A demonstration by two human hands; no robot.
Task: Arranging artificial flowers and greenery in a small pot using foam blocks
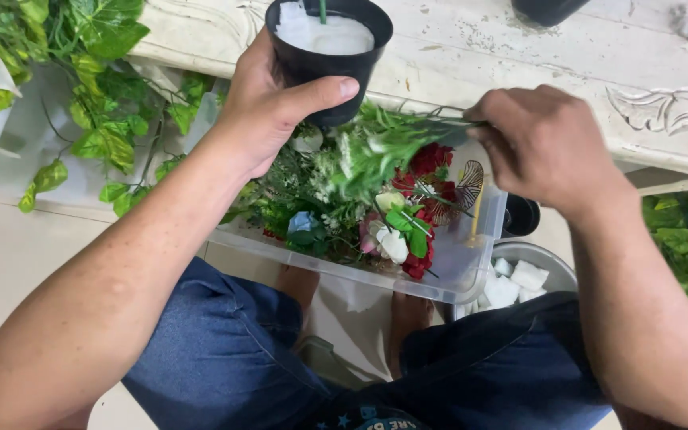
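— What did the left hand (pixel 268 107) have?

— It was wrapped around a small black pot (pixel 329 56) at about twelve o'clock in the view, thumb pressed across the front wall and the fingers hidden behind it. The pot was filled with a white foam block (pixel 324 34), and a thin green stem (pixel 322 9) stood upright in the foam.

— And the right hand (pixel 547 147)?

— It sat at roughly two o'clock, fingers curled tight and pinched on the stem end of a leafy green sprig (pixel 384 147). The sprig reached out toward nine o'clock from that hand, ending just below the pot.

— What lay under the hands?

— A clear plastic bin (pixel 455 275) rested near the centre, above the person's knees in blue denim shorts (pixel 224 350). It was packed with artificial flowers: red blooms (pixel 431 158), white blooms (pixel 394 245) and mixed greenery.

— Anything beside it?

— At four o'clock from the bin, a metal bowl (pixel 547 259) held white foam chunks (pixel 519 280). Another black pot (pixel 521 215) showed just past the bin's right wall. Ivy vines (pixel 97 95) trailed at ten o'clock, and a carved white table (pixel 567 64) ran across the top.
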